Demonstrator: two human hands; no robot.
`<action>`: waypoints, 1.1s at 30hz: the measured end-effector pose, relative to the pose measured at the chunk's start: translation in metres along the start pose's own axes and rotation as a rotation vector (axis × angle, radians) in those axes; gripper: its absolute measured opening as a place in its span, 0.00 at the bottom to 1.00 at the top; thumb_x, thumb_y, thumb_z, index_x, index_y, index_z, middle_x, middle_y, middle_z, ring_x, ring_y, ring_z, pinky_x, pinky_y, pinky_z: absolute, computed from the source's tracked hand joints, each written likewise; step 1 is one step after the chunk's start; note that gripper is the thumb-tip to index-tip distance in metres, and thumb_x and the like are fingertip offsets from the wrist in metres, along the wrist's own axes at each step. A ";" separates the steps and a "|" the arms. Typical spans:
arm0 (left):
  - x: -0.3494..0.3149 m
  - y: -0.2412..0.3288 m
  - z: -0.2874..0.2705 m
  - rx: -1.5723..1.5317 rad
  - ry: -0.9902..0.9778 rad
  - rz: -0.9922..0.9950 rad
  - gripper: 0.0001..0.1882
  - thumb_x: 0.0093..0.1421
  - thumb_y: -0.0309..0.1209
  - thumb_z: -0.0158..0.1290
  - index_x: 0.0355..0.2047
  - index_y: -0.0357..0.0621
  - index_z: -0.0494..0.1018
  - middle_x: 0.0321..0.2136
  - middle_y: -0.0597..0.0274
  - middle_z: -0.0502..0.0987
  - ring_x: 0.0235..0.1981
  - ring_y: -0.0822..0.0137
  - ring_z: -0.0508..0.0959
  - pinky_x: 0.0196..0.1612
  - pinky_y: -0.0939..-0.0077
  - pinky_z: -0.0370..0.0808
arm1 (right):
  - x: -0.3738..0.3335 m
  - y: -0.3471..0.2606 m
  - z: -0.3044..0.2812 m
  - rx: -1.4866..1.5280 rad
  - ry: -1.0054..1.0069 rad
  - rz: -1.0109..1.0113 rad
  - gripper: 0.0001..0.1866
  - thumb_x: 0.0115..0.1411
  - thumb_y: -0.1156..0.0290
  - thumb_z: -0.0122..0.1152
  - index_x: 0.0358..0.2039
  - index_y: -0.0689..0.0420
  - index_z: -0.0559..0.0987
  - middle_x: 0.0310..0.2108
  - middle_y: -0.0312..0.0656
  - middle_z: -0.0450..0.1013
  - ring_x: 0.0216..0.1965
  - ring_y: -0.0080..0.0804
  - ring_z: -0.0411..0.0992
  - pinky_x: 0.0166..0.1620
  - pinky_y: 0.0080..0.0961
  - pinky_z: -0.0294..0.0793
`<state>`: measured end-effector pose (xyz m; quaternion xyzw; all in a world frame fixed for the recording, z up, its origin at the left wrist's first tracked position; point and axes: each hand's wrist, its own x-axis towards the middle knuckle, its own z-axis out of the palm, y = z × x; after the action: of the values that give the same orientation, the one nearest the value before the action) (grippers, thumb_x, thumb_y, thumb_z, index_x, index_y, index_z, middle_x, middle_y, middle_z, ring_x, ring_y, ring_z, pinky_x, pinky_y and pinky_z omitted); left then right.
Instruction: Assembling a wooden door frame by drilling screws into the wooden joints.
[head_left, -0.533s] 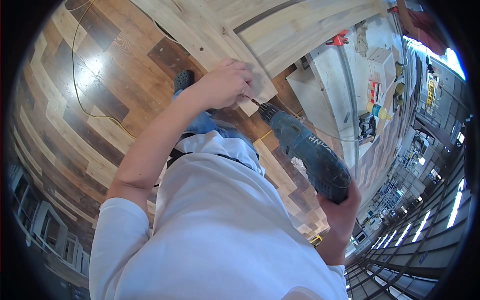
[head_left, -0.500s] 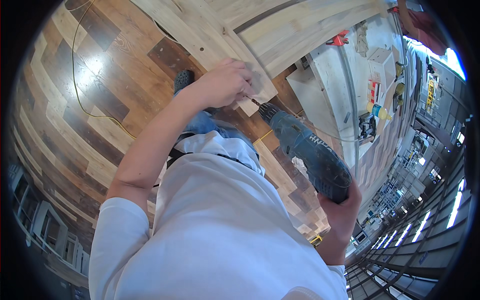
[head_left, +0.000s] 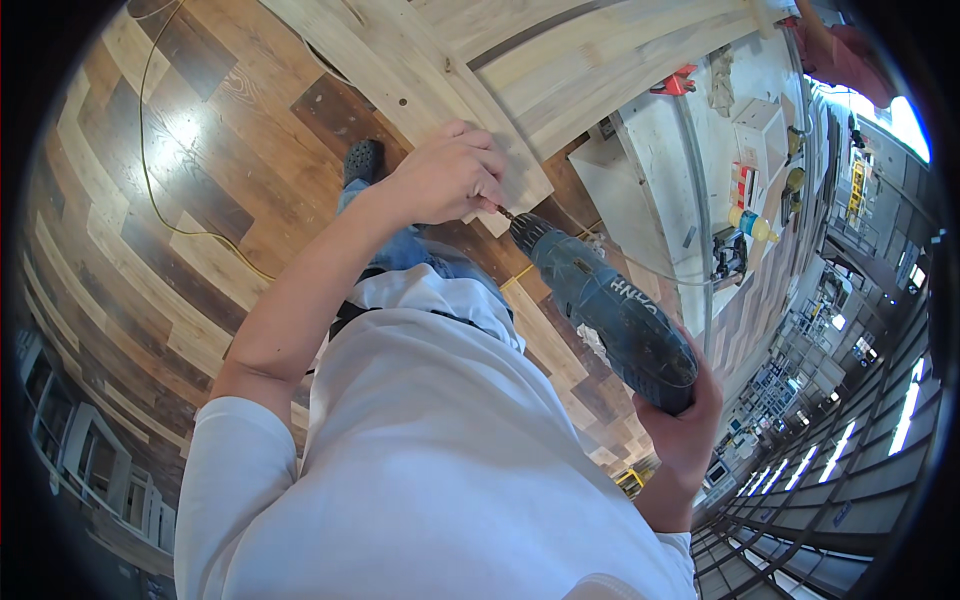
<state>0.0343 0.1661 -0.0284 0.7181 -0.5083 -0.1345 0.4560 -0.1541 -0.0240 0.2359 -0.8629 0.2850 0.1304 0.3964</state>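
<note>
My right hand (head_left: 685,420) grips the handle end of a dark blue power drill (head_left: 610,308), its body slanting up and left. A thin bit (head_left: 506,213) projects from the black chuck (head_left: 530,232). At the tip of that bit, my left hand (head_left: 455,178) has its fingers curled and pinched together; whatever they hold is hidden. Beneath and beyond the left hand lies the corner of a pale wooden frame (head_left: 440,85), with a dark round spot in its board.
A white worktable (head_left: 655,160) at the right carries a red clamp-like tool (head_left: 676,80), a carton (head_left: 760,128) and a yellow bottle (head_left: 752,222). A yellow cord (head_left: 150,170) crosses the wood-patterned floor (head_left: 215,130). Another person's sleeve (head_left: 845,65) shows at the upper right.
The drill has turned slightly and shifted a little left, and its bit is now closer to my left fingertips. My left hand stays curled in nearly the same place.
</note>
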 end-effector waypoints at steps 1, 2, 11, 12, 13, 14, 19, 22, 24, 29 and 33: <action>0.000 -0.001 0.000 -0.016 -0.002 -0.003 0.05 0.44 0.33 0.63 0.25 0.56 0.82 0.27 0.76 0.75 0.38 0.69 0.72 0.45 0.71 0.62 | 0.000 0.000 -0.001 -0.016 -0.001 -0.008 0.38 0.35 0.85 0.60 0.55 0.65 0.71 0.39 0.45 0.78 0.41 0.28 0.77 0.46 0.20 0.71; 0.000 -0.001 0.000 -0.016 -0.001 -0.002 0.05 0.44 0.33 0.63 0.25 0.56 0.82 0.27 0.76 0.75 0.38 0.69 0.72 0.45 0.71 0.62 | 0.000 0.000 -0.001 -0.033 -0.001 -0.016 0.38 0.35 0.85 0.59 0.55 0.64 0.71 0.39 0.46 0.78 0.41 0.29 0.77 0.46 0.20 0.71; 0.002 -0.001 -0.001 -0.014 -0.073 -0.057 0.04 0.44 0.33 0.63 0.24 0.58 0.82 0.26 0.76 0.74 0.39 0.70 0.72 0.46 0.71 0.62 | 0.009 -0.023 -0.002 -0.220 -0.073 -0.069 0.38 0.36 0.84 0.58 0.55 0.63 0.71 0.40 0.46 0.78 0.42 0.33 0.78 0.47 0.23 0.73; 0.001 -0.002 -0.002 -0.027 -0.076 -0.055 0.04 0.44 0.33 0.63 0.24 0.57 0.82 0.26 0.76 0.74 0.39 0.70 0.72 0.46 0.71 0.63 | 0.010 -0.025 -0.003 -0.222 -0.073 -0.068 0.38 0.36 0.84 0.58 0.55 0.63 0.71 0.40 0.46 0.78 0.42 0.33 0.78 0.47 0.23 0.73; 0.001 -0.002 -0.003 -0.039 -0.080 -0.054 0.04 0.44 0.32 0.63 0.24 0.56 0.82 0.26 0.75 0.74 0.39 0.69 0.72 0.46 0.71 0.63 | 0.011 -0.028 -0.003 -0.234 -0.091 -0.055 0.38 0.36 0.84 0.58 0.55 0.62 0.71 0.41 0.47 0.78 0.43 0.34 0.78 0.47 0.24 0.73; 0.001 -0.002 -0.003 -0.042 -0.079 -0.053 0.04 0.44 0.32 0.63 0.24 0.56 0.82 0.26 0.75 0.74 0.39 0.69 0.72 0.46 0.71 0.63 | 0.012 -0.031 -0.004 -0.247 -0.108 -0.041 0.38 0.36 0.83 0.59 0.55 0.62 0.71 0.41 0.47 0.78 0.43 0.36 0.78 0.47 0.25 0.73; 0.003 -0.007 -0.003 -0.026 0.021 -0.034 0.04 0.44 0.28 0.62 0.23 0.52 0.81 0.29 0.72 0.75 0.41 0.67 0.72 0.49 0.70 0.65 | 0.016 -0.043 -0.003 -0.173 -0.104 0.058 0.37 0.39 0.87 0.58 0.56 0.65 0.70 0.44 0.46 0.76 0.46 0.28 0.74 0.52 0.24 0.69; 0.003 -0.008 -0.007 -0.083 -0.007 -0.006 0.09 0.42 0.26 0.62 0.26 0.54 0.81 0.30 0.71 0.74 0.40 0.65 0.71 0.48 0.68 0.65 | 0.017 -0.046 -0.003 -0.192 -0.113 0.058 0.36 0.39 0.87 0.58 0.55 0.65 0.70 0.44 0.46 0.76 0.46 0.28 0.74 0.52 0.25 0.69; 0.003 -0.005 -0.007 -0.044 -0.055 -0.021 0.06 0.43 0.29 0.62 0.24 0.54 0.81 0.29 0.72 0.75 0.41 0.66 0.71 0.48 0.69 0.65 | 0.018 -0.050 -0.002 -0.209 -0.120 0.044 0.36 0.39 0.87 0.58 0.55 0.65 0.70 0.44 0.46 0.76 0.46 0.28 0.74 0.52 0.25 0.70; 0.001 -0.002 -0.001 0.010 -0.082 -0.048 0.03 0.44 0.34 0.62 0.22 0.57 0.82 0.28 0.76 0.76 0.40 0.70 0.72 0.47 0.71 0.63 | 0.021 -0.055 -0.002 -0.260 -0.184 0.042 0.38 0.38 0.86 0.62 0.56 0.65 0.69 0.44 0.48 0.76 0.47 0.32 0.75 0.52 0.26 0.70; -0.001 -0.002 0.002 0.042 -0.022 -0.024 0.02 0.44 0.33 0.62 0.21 0.59 0.81 0.26 0.79 0.76 0.38 0.72 0.72 0.45 0.72 0.62 | 0.024 -0.061 -0.002 -0.240 -0.236 0.080 0.40 0.37 0.85 0.63 0.57 0.64 0.68 0.45 0.48 0.76 0.47 0.33 0.75 0.53 0.27 0.70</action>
<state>0.0338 0.1655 -0.0313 0.7320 -0.5075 -0.1372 0.4334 -0.0984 -0.0030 0.2640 -0.8707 0.2532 0.2794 0.3159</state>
